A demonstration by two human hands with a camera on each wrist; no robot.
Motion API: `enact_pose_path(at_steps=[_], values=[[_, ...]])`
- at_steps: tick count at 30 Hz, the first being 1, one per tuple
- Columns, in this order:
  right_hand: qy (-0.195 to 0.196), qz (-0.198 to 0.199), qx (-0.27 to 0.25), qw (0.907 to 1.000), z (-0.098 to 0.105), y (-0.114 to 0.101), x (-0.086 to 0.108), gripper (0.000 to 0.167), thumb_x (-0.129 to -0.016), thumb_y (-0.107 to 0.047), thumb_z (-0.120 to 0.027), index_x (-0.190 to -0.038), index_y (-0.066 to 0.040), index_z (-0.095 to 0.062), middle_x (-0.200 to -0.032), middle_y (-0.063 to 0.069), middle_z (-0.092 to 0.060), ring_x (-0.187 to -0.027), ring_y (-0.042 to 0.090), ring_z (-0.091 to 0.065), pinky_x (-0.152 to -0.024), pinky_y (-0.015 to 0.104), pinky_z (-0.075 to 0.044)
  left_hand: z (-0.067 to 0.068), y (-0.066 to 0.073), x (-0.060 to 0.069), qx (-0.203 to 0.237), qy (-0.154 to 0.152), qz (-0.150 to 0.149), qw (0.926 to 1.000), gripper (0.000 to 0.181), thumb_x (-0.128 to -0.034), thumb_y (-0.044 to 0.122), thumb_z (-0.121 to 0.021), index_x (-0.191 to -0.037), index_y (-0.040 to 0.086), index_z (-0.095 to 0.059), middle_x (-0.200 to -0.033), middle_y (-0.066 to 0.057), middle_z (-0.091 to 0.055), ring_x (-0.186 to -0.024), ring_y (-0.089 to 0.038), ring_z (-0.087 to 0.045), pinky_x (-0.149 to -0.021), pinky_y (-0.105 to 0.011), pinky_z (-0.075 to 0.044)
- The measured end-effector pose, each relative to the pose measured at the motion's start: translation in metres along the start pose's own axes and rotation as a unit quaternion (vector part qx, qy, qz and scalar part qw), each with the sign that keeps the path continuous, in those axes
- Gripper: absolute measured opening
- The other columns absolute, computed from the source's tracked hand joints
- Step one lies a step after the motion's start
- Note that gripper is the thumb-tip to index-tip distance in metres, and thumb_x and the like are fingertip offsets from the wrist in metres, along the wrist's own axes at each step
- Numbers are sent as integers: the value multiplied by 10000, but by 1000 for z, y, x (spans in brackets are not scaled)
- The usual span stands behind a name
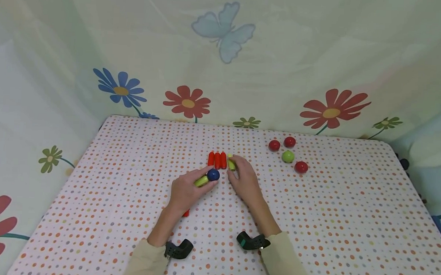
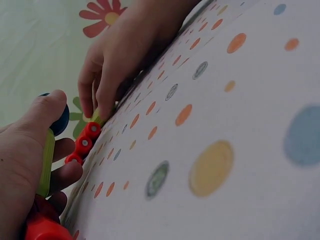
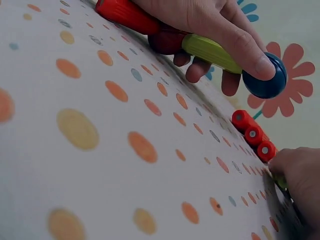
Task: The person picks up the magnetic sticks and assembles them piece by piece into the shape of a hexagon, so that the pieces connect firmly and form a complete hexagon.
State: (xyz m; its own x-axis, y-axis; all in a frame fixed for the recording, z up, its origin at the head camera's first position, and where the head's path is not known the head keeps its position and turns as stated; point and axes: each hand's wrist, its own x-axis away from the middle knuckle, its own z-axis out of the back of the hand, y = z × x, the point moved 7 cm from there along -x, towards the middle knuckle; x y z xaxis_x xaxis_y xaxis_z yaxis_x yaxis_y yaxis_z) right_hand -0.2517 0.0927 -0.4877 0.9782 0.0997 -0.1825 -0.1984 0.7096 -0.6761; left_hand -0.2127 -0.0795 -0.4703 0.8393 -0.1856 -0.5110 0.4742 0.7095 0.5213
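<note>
The left hand [image 1: 185, 190] has its grip clamped on a joined stick [image 3: 212, 53], its thumb lying against the blue ball [image 1: 213, 175] at one end; from that ball run a yellow-green rod [image 1: 201, 181], a dark red ball [image 3: 166, 43] and a red rod [image 3: 125, 16], the last mostly hidden under the wrist in the head view; the right hand [image 1: 246, 182] has its grip together, thumb and fingers pinching another yellow-green rod [image 1: 232, 164] on the desk [image 1: 324, 224]; just left of that rod lie three red rods [image 1: 217, 160], side by side, with pale dots in their near ends; the left hand and blue ball stand in the way just on the near side of this row; toward the far right, well apart from the hands, three red balls [image 1: 274, 145] sit near a green ball [image 1: 288, 156]; a dotted cloth [image 1: 110, 214] covers the desk, and a flowered backdrop [image 1: 267, 74] hangs behind; black wrist devices [image 1: 179, 249] sit by both sleeves [image 1: 146, 261].
</note>
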Motion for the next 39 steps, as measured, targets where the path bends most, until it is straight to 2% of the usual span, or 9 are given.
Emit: enact_pose_path(at_steps=[3, 8, 12, 15, 20, 24, 27, 33, 39], values=[[193, -238, -258, 9992, 3, 4, 1, 350, -946, -124, -594, -1291, -79, -558, -1357, 118, -572, -1295, 283, -518, -1097, 449, -401, 0, 0, 0, -11, -26, 36, 10000, 468, -794, 394, -783, -1212, 204, -693, -987, -5, -763, -712, -108, -665, -568, -175, -452], [580, -350, -828, 9943, 9, 10, 2, 280, -961, -69, -544, -1239, -56, -575, -1275, 126, -618, -1216, 261, -569, -1047, 421, -447, -1, 1, 0, 25, -84, 40, 10000, 472, -799, 389, -779, -1221, 197, -687, -968, -8, -762, -668, -92, -628, -550, -157, -422], [744, -335, -1422, 9865, 11, 11, 6, 275, -963, -82, -531, -1235, -71, -574, -1257, 101, -632, -1068, 213, -592, -916, 334, -494, 0, 1, 1, 78, -81, 44, 9999, 471, -797, 381, -782, -1217, 188, -689, -952, -15, -762, -630, -82, -591, -537, -145, -399], [739, -292, -1687, 9825, 10, 9, 12, 269, -960, -91, -542, -1224, -88, -592, -1240, 76, -646, -990, 176, -579, -822, 247, -475, 0, 1, 1, 83, -77, 50, 9999, 469, -799, 380, -781, -1217, 189, -688, -969, -18, -763, -651, -89, -609, -549, -149, -409], [618, -288, -1725, 9827, 7, 6, 19, 260, -955, -113, -562, -1211, -114, -612, -1219, 44, -655, -1002, 137, -579, -805, 193, -469, -2, 0, 0, 72, -126, 75, 9999, 465, -805, 381, -776, -1223, 198, -684, -996, -12, -761, -708, -105, -648, -573, -159, -434], [647, -411, -1764, 9813, 7, 9, 20, 254, -954, -130, -569, -1204, -128, -616, -1218, 28, -651, -1032, 135, -585, -844, 195, -475, -2, 0, 0, 73, -131, 78, 9999, 456, -806, 376, -776, -1217, 200, -688, -965, -6, -761, -655, -84, -596, -549, -145, -398], [641, -592, -1820, 9794, 7, 12, 21, 252, -955, -136, -569, -1202, -135, -616, -1232, 19, -645, -1073, 137, -589, -892, 226, -484, -3, 1, 0, 103, -123, 101, 9998, 453, -806, 371, -776, -1215, 197, -689, -953, -5, -760, -630, -77, -569, -535, -138, -374], [657, -814, -1897, 9763, 9, 15, 28, 248, -953, -130, -569, -1198, -129, -615, -1249, 26, -637, -1149, 159, -588, -989, 334, -487, -6, 1, 1, 133, -209, 166, 9996, 450, -814, 389, -765, -1218, 206, -688, -1008, -5, -762, -705, -98, -655, -561, -134, -408], [470, -870, -1908, 9766, 8, 13, 40, 245, -940, -115, -583, -1180, -142, -630, -1225, 8, -647, -1103, 136, -597, -912, 223, -495, -5, 2, 0, -43, -226, 129, 9997, 447, -816, 397, -759, -1217, 211, -688, -1028, 1, -759, -745, -111, -681, -564, -148, -424]])
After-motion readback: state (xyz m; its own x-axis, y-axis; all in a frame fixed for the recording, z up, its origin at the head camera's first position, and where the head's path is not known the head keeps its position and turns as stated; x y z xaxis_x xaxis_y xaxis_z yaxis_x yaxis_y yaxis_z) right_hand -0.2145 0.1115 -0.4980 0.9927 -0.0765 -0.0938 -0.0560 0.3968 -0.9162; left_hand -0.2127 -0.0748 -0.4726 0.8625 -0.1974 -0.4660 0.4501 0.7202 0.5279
